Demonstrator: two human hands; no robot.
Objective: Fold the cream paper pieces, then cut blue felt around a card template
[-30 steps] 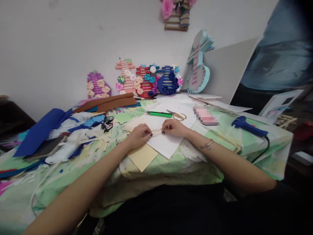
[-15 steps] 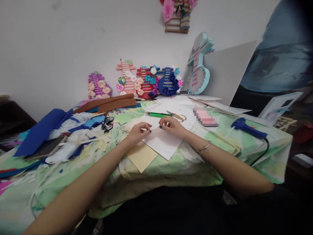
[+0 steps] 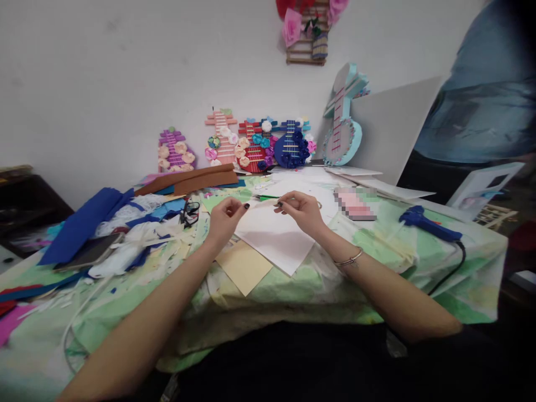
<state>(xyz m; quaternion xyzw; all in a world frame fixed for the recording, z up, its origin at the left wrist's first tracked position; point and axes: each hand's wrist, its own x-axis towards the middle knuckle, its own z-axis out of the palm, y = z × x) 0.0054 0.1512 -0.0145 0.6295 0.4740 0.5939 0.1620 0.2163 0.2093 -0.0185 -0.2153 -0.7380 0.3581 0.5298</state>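
Note:
My left hand (image 3: 225,221) is raised over the white sheet of paper (image 3: 278,243), thumb and fingers closed in a pinch. Facing it a short way to the right, my right hand (image 3: 302,213) pinches too, a bracelet on its wrist. Something pale and thin may run between the fingertips, but I cannot make it out against the white paper. Under the sheet's left edge lies a cream sheet (image 3: 245,268). Just beyond my hands is a green pen (image 3: 267,197). The scissors are mostly hidden behind my right hand.
Blue paper (image 3: 86,223), white cords and scraps pile up on the left. To the right lie a pink blurred object (image 3: 355,204) and a blue glue gun (image 3: 431,222) with its cable. Decorated paper lutes (image 3: 288,144) lean on the wall. A person (image 3: 481,106) stands at far right.
My hands have moved a little further apart, the left one to the left and the right one over the scissors. The whole view has shifted slightly.

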